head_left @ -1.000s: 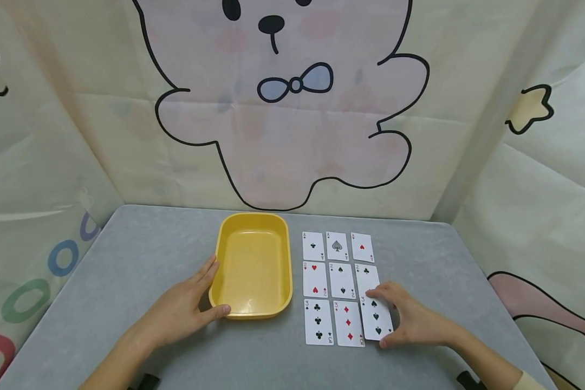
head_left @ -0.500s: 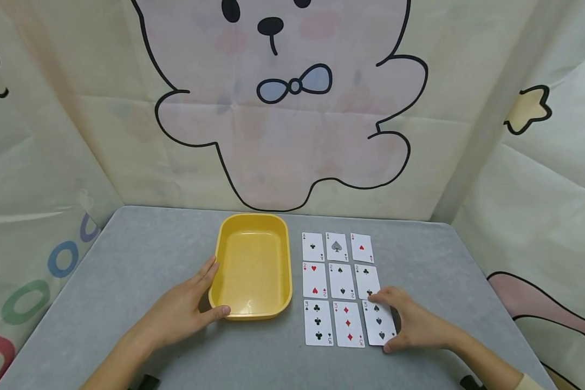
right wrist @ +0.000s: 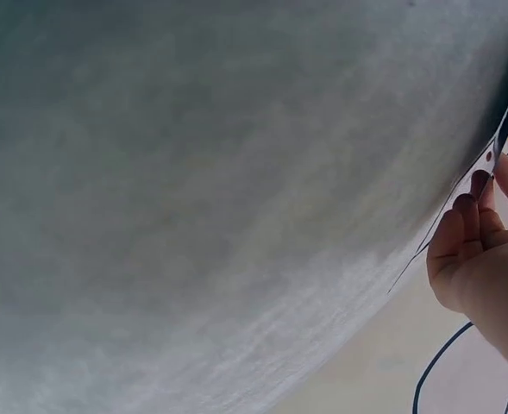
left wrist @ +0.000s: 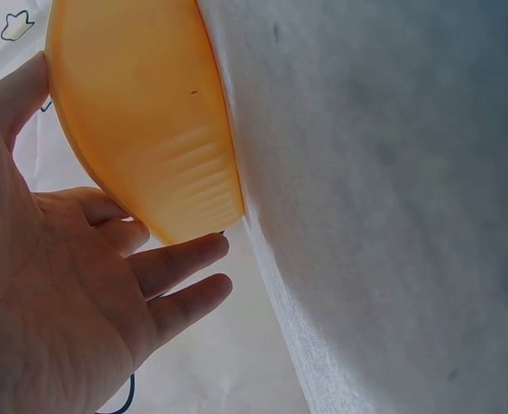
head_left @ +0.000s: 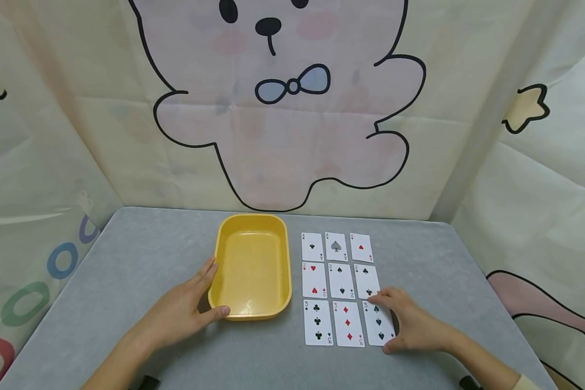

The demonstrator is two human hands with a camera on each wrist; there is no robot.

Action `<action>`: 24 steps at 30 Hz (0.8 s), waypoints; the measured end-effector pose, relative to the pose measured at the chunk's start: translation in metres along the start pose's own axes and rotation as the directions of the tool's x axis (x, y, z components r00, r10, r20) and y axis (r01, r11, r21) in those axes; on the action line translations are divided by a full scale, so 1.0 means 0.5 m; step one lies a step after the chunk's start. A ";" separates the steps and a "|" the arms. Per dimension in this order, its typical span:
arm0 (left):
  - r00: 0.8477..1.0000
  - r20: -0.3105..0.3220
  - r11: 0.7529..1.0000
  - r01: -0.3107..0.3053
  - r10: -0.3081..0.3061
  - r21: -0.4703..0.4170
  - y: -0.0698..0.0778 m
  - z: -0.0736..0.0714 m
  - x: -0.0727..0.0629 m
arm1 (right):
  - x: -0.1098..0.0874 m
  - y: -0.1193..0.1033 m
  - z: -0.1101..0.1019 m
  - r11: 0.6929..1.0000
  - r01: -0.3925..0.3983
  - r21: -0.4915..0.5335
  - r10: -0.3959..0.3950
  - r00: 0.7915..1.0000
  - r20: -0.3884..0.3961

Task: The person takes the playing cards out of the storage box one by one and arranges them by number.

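Note:
In the head view my right hand (head_left: 411,324) holds the three of spades (head_left: 378,325) by its top and bottom edges, at the right end of the nearest row of playing cards. The right wrist view shows this hand (right wrist: 486,254) low at the table, its fingers at a card edge seen nearly side-on. My left hand (head_left: 185,309) touches the yellow tray (head_left: 286,254) at its left side and near corner. From the left wrist, that hand's (left wrist: 72,285) fingers look loosely extended against the tray's (left wrist: 141,112) outside wall. Nothing lies in the tray.
Beside the three of spades lie the three of diamonds (head_left: 348,324) and three of clubs (head_left: 318,323). Behind are a row of twos (head_left: 341,281) and a row of aces (head_left: 336,247). The grey table (head_left: 151,244) meets a printed cloth (head_left: 292,157) at the back.
My right hand has shifted slightly right and nearer with the three of spades, which no longer overlaps the two of clubs. The left hand and tray have stayed put.

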State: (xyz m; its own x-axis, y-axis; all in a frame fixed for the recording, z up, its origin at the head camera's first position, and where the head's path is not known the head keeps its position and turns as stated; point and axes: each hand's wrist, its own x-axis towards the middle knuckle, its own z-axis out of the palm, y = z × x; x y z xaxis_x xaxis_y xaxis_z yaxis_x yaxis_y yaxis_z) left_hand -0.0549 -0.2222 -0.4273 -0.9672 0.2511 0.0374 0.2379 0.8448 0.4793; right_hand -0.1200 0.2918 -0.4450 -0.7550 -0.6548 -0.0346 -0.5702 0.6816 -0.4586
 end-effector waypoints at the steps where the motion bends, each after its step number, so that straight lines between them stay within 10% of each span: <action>1: 1.000 0.000 1.000 0.001 -0.001 0.000 0.000 -0.001 0.000 | 0.001 0.000 0.001 1.000 0.012 -0.012 -0.012 1.000 -0.010; 13: 1.000 0.007 1.000 -0.001 0.001 0.007 0.001 -0.001 0.006 | -0.010 0.006 0.004 0.990 0.116 -0.081 -0.123 0.988 -0.093; 24: 1.000 0.007 1.000 -0.003 0.003 0.020 0.004 -0.017 0.003 | 0.008 -0.016 -0.056 0.997 -0.082 -0.004 0.080 0.983 -0.163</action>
State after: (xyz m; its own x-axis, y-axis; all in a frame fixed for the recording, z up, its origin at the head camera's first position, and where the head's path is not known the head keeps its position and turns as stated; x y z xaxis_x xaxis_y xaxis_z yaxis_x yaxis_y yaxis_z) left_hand -0.0568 -0.2242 -0.4191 -0.9659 0.2567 0.0326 0.2424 0.8535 0.4613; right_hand -0.1275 0.2927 -0.4166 -0.8408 -0.5363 0.0741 -0.5080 0.7342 -0.4505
